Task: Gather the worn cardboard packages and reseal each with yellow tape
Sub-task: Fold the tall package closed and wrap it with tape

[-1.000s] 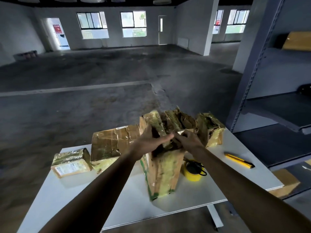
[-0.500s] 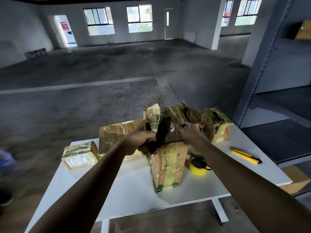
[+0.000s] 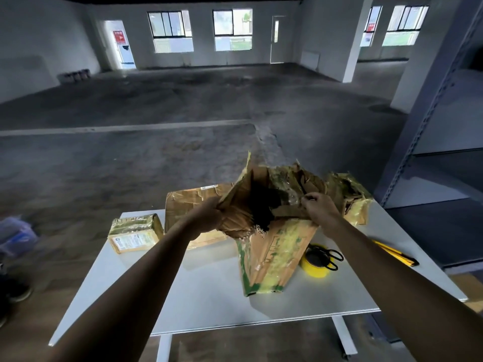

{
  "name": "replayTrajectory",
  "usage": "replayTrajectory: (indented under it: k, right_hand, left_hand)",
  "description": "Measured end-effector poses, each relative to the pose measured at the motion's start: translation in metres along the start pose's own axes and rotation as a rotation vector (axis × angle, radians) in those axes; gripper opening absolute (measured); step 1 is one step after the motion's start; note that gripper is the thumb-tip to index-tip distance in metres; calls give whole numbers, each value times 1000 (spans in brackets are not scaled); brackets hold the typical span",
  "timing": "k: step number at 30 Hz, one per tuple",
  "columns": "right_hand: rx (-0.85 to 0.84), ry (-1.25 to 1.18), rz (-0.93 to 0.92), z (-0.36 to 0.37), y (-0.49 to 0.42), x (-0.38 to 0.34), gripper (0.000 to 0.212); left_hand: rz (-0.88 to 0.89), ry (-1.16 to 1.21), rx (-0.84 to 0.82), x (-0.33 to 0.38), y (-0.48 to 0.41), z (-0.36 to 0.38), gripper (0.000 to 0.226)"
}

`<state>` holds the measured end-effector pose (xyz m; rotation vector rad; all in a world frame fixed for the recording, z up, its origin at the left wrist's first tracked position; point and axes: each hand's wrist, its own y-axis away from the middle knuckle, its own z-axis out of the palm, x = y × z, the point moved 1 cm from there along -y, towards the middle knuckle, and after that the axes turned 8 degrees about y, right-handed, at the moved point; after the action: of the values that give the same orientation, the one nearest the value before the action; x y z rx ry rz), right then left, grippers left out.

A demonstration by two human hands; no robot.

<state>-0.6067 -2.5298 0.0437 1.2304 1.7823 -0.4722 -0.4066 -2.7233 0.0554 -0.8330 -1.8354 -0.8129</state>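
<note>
A person stands at a white table (image 3: 209,296) in a large hall with a concrete floor, both bare arms stretched forward.

In the middle of the table stands a tall, worn cardboard box (image 3: 274,257). It is upright but leaning a little, and its sides are patched with yellow tape and green print. Its top is torn open, with the flaps spread and the inside dark. The left hand (image 3: 206,215) is closed on the left flap and holds it outward. The right hand (image 3: 321,207) pinches the crumpled flap on the right side of the opening between thumb and fingers.

Just right of the box's base, a roll of yellow tape (image 3: 317,267) lies flat on the table. Black-handled scissors (image 3: 330,254) rest across its top. Farther right, near the table's edge and apart from the roll, lies a yellow utility knife (image 3: 394,256).

Behind the left hand, a wide brown cardboard package (image 3: 193,205) lies creased on the table. To its left, at the far left corner, sits a small package (image 3: 134,232) wrapped in shiny yellow tape, with a white label facing the person. Behind the right hand, at the far right corner, stands a battered package (image 3: 350,197) covered in yellow tape. Whether it touches the open box cannot be told.

A grey metal shelving rack (image 3: 431,126) stands to the right of the table.
</note>
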Motion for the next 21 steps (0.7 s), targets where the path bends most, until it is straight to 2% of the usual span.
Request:
replayTrajectory:
  k: [2, 5, 8, 11, 14, 16, 18, 21]
  right_hand:
    - [18, 17, -2, -3, 1, 4, 30]
    - [64, 80, -19, -8, -3, 11, 33]
    - [108, 154, -125, -7, -7, 17, 30]
    - [141, 363, -211, -1, -14, 20, 21]
    - [-45, 541, -241, 3, 13, -4, 75]
    - [-208, 675, -259, 5, 25, -14, 94]
    - [-292, 760, -276, 5, 25, -13, 102]
    - [-193, 754, -281, 6, 19, -11, 92]
  left_hand:
    - [-17, 53, 82, -6, -4, -2, 15]
    - [-69, 269, 168, -13, -9, -3, 15]
    - [-104, 364, 194, -12, -13, 6, 17]
    - [-101, 394, 201, -8, -18, 12, 8]
    - [-113, 384, 217, -5, -21, 13, 9]
    - [-115, 370, 223, -4, -21, 14, 13]
    - [-123, 402, 207, -2, -21, 13, 16]
    - [-131, 431, 178, -1, -22, 12, 22]
